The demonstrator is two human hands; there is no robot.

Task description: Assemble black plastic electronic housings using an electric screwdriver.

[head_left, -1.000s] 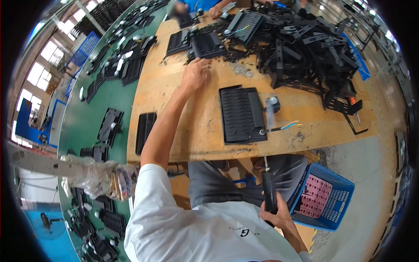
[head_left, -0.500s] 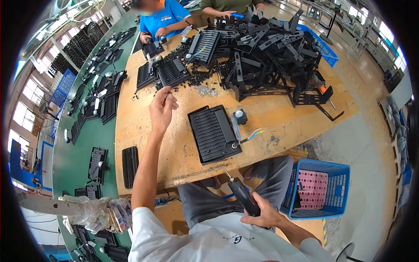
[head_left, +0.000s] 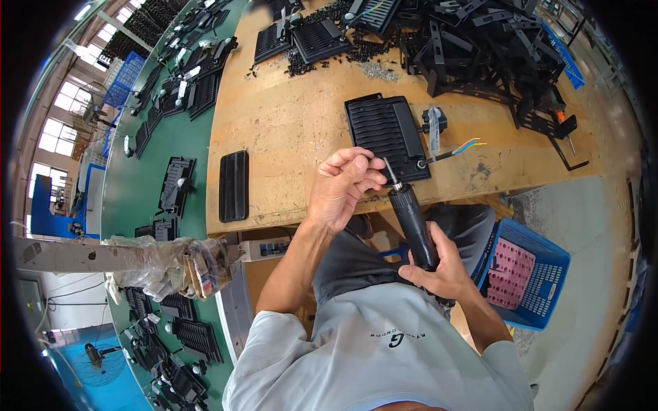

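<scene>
My right hand [head_left: 442, 264] is wrapped round a black electric screwdriver [head_left: 413, 226], its bit pointing up and away from me over the table's front edge. Close to the bit's tip, my left hand [head_left: 348, 185] is pinched closed; whatever small thing sits between its fingertips is too small to make out. Just beyond both hands lies a black ribbed lamp housing [head_left: 386, 130] on the wooden table. At its right side are a small black sensor unit [head_left: 435, 120] with a pale bracket and a cable [head_left: 452, 152] ending in coloured bare wires.
Black metal brackets [head_left: 480, 55] are heaped at the back right. Loose black screws [head_left: 301, 63] and more housings [head_left: 320, 41] lie at the back. A dark flat panel [head_left: 234, 186] rests left. A green conveyor [head_left: 192, 137] runs alongside; a blue crate [head_left: 548, 274] stands right.
My left hand has come back from near the screw pile to the screwdriver's tip. The screwdriver has risen toward the table edge. The view has tilted down toward me.
</scene>
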